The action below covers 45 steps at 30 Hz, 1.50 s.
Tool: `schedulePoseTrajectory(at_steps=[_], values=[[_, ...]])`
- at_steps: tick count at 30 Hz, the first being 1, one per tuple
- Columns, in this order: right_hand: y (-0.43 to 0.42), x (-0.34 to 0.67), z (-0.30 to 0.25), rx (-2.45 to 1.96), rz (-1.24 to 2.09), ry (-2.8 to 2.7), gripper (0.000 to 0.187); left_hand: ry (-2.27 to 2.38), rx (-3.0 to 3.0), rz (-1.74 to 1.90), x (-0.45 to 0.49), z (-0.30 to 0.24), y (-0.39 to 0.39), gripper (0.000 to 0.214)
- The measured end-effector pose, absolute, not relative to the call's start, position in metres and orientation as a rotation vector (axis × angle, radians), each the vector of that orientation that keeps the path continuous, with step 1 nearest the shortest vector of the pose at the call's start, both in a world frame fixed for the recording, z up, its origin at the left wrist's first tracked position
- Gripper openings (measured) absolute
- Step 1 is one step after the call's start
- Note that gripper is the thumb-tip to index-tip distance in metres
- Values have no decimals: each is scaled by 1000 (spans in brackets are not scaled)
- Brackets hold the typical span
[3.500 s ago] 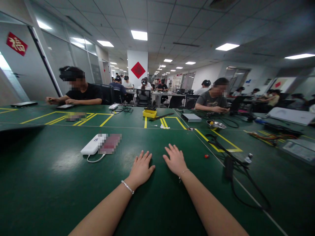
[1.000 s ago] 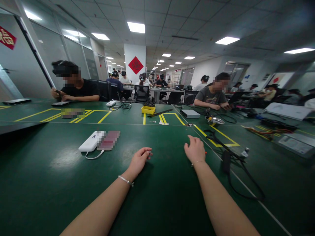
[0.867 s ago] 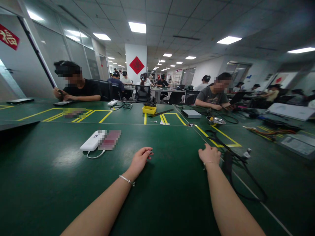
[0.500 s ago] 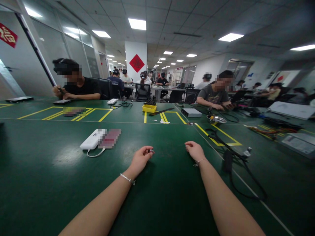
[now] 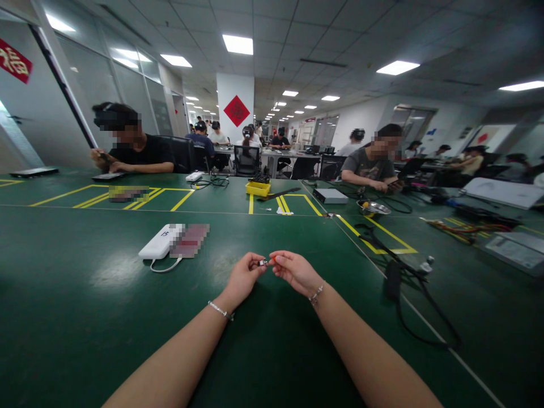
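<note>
Just above the green tabletop (image 5: 178,317), my left hand (image 5: 245,277) pinches a small silvery metal piece (image 5: 262,263) between thumb and fingertips. It is too small to tell its exact kind. My right hand (image 5: 297,272) is close by on the right, its thumb and index finger closed on a tiny orange-red piece (image 5: 274,259). The two pieces lie almost tip to tip; whether they touch I cannot tell. A white power bank (image 5: 161,242) with a short cable rests to the left of my left hand, beside a blurred-out reddish flat thing (image 5: 190,240).
Ahead sit a yellow bin (image 5: 258,188), a grey box (image 5: 330,196) and a metal bowl (image 5: 373,207). Black cable and a dark adapter (image 5: 393,279) lie right of my right arm. Two people work across the table.
My right hand has moved left to meet my left hand, and an orange-red piece now shows at its fingertips. My left hand has stayed nearly still, keeping its metal piece.
</note>
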State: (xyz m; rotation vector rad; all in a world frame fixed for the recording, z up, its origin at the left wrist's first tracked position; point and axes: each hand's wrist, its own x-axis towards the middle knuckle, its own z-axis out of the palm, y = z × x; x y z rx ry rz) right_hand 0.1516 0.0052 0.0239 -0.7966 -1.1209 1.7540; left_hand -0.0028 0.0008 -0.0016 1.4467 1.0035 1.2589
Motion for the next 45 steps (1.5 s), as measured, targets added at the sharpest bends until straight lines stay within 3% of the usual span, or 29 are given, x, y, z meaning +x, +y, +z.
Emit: schedulePoseTrajectory(at_steps=[5,12,19,32,45], values=[[7,152,22,-764,1837,-1077,17,1045,1479,1244,-2,8,-5,14],[7,149,22,-734,1904,-1006,16,998,1520,1199,-2,11,-11,34],[5,149,19,-715,1868,-1017,21,1013,1349,1167,-1,11,-8,40],[6,146,20,-793,1781,-1027,19,952,1357,1265,-6,7,-4,16],[0,133,20,-903,1713,-948,20,1332,1786,1392,-4,7,-6,10]])
